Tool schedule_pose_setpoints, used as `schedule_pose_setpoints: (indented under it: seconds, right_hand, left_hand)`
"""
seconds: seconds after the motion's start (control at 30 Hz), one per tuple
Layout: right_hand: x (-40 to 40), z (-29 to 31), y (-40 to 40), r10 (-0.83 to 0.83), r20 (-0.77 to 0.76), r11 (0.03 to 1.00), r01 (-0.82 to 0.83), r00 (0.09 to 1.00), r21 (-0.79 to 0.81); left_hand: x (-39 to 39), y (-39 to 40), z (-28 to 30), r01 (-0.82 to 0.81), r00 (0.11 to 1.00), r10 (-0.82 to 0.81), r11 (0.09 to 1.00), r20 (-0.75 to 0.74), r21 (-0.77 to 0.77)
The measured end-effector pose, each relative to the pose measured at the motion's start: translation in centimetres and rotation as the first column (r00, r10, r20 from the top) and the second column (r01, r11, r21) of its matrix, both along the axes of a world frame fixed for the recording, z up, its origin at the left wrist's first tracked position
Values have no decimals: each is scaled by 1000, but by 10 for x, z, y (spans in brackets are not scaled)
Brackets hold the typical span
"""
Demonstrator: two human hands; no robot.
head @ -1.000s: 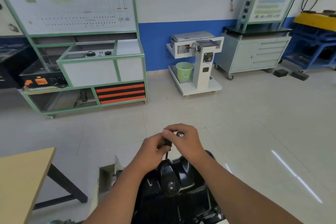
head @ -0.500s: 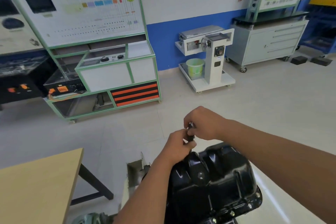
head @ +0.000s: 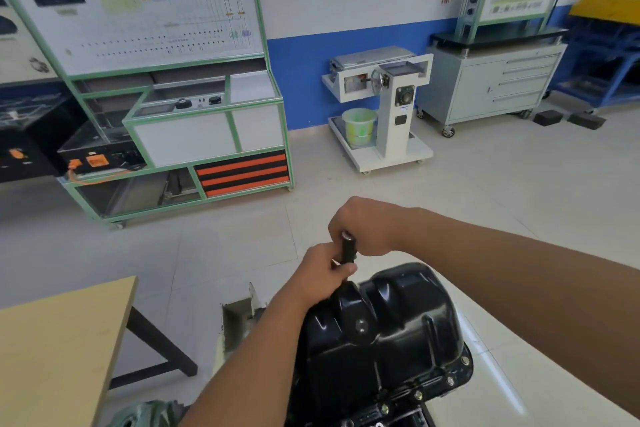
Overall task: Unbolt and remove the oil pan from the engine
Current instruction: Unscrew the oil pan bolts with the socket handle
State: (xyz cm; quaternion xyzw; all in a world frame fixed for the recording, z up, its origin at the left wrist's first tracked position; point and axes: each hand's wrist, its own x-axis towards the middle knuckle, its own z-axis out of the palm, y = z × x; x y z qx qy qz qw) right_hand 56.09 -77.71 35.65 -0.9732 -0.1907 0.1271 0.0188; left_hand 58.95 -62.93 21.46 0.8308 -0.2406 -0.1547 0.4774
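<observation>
A glossy black oil pan (head: 391,333) sits upside up on the engine at the bottom centre, with several bolts along its near flange (head: 450,381). Just beyond the pan's far edge stands a black tool handle (head: 348,248) with a metal end on top. My left hand (head: 320,276) is closed around the lower part of the handle. My right hand (head: 363,227) is closed on its upper part from the right. The tool's lower end is hidden behind my left hand and the pan.
A tan table (head: 59,350) stands at the left front. Across the tiled floor are a green-framed trainer bench (head: 180,135), a white stand (head: 388,107) with a green bucket (head: 359,125), and a grey wheeled cabinet (head: 491,87). A grey engine bracket (head: 239,317) shows left of the pan.
The camera has swung so the pan sits further right and more in view. My hands stay on the tool handle; the right hand has shifted up and right, baring more of the handle.
</observation>
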Motion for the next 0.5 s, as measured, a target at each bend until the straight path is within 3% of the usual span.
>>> schedule_pose_setpoints:
  seconds: [0.17, 0.37, 0.5]
  right_hand:
    - [3, -11, 9, -154, 16, 986, 155, 988, -57]
    - [3, -9, 9, -36, -3, 999, 36, 999, 1]
    - [8, -13, 8, -171, 68, 985, 172, 983, -5]
  left_hand:
    - [-1, 1, 0, -20, 1000, 20, 996, -5, -89]
    - [2, 1, 1, 14, 1000, -14, 1000, -22, -15]
    - [2, 0, 2, -13, 1000, 14, 999, 24, -31]
